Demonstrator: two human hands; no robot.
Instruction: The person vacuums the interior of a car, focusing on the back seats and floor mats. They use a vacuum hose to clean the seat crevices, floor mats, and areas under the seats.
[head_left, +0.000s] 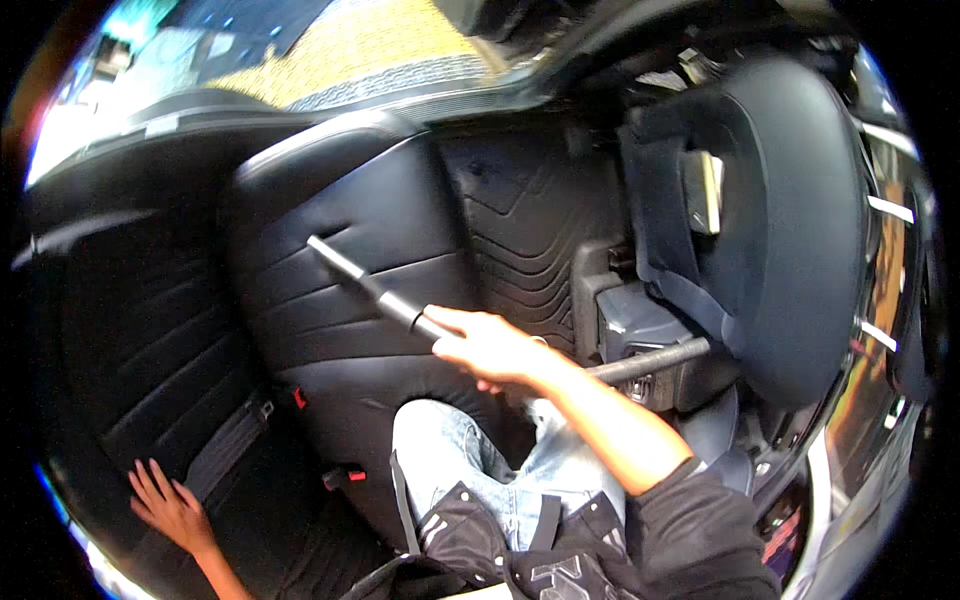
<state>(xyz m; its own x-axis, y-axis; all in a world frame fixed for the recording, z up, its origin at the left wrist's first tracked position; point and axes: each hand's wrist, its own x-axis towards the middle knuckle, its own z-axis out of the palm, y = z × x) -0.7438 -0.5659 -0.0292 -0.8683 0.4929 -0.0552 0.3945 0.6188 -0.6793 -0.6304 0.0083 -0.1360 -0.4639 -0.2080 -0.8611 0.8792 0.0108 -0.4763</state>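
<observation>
My right hand grips a slim black and silver vacuum wand. The wand slants across the black leather seat cushion of a car's rear bench, its pale tip over the cushion's grooves; whether it touches is unclear. Behind the hand a grey ribbed hose runs toward the front seat. My left hand lies spread on the rear backrest, beside a dark seat belt strap, and holds nothing.
Red seat belt buckles sit at the cushion's back edge. A ridged black floor mat lies between the cushion and the front seat, whose back pocket holds papers. The centre console rises nearby. Beyond the door sill is yellow paving.
</observation>
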